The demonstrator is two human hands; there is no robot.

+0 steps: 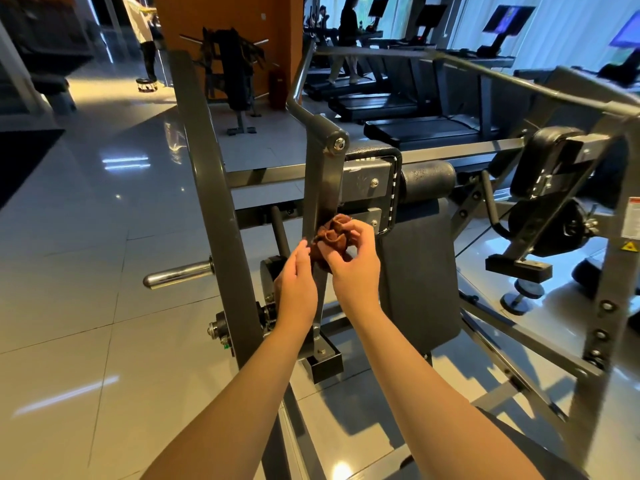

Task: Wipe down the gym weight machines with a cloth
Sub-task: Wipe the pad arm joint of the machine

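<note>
- Head view: the right hand [353, 268] pinched a bunched brown cloth [332, 235] in curled fingers; the left hand [296, 285] touched it with straight fingers.
- The cloth pressed against the machine's lever arm [320, 188].
- Wiping seemed in its early stages; the pad [427, 176] and frame [214, 209] were probably still to be done.

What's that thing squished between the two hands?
A bunched-up brown cloth, seen in the head view. The right hand grips it, the left hand touches its edge, and it sits against the grey machine bar.
</note>
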